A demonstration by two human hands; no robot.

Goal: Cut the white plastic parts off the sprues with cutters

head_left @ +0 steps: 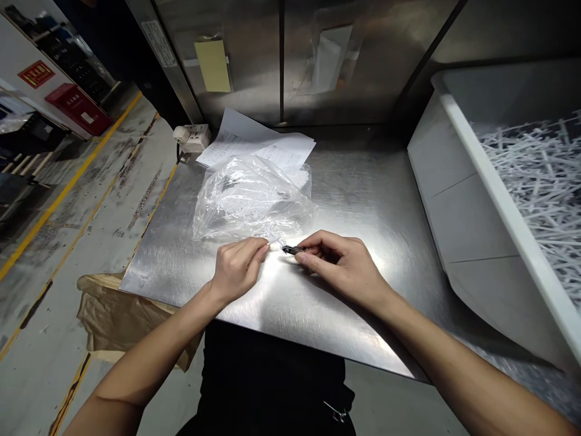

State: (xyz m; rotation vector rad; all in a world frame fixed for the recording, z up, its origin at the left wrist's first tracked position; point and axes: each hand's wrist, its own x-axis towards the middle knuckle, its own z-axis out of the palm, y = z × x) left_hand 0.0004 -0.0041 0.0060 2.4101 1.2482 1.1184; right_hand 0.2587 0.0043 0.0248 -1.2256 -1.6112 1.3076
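Observation:
My left hand [240, 266] is closed in a pinch on a thin white plastic piece [276, 240], which points toward the right. Close beside it, my right hand [340, 260] is closed around a small black hand tool [291, 249], its tip at the white piece. Whether the tip touches the piece is too small to tell. Just beyond both hands lies a clear plastic bag [254, 197] with small white bits inside. All of this is over the brushed metal table [363, 200].
A large pale bin [490, 194] full of thin white plastic pieces [540, 181] stands on the right. Printed papers [245, 136] lie behind the bag, near a white power socket [195, 138]. A brown paper sack [122, 318] sits below the table's left edge.

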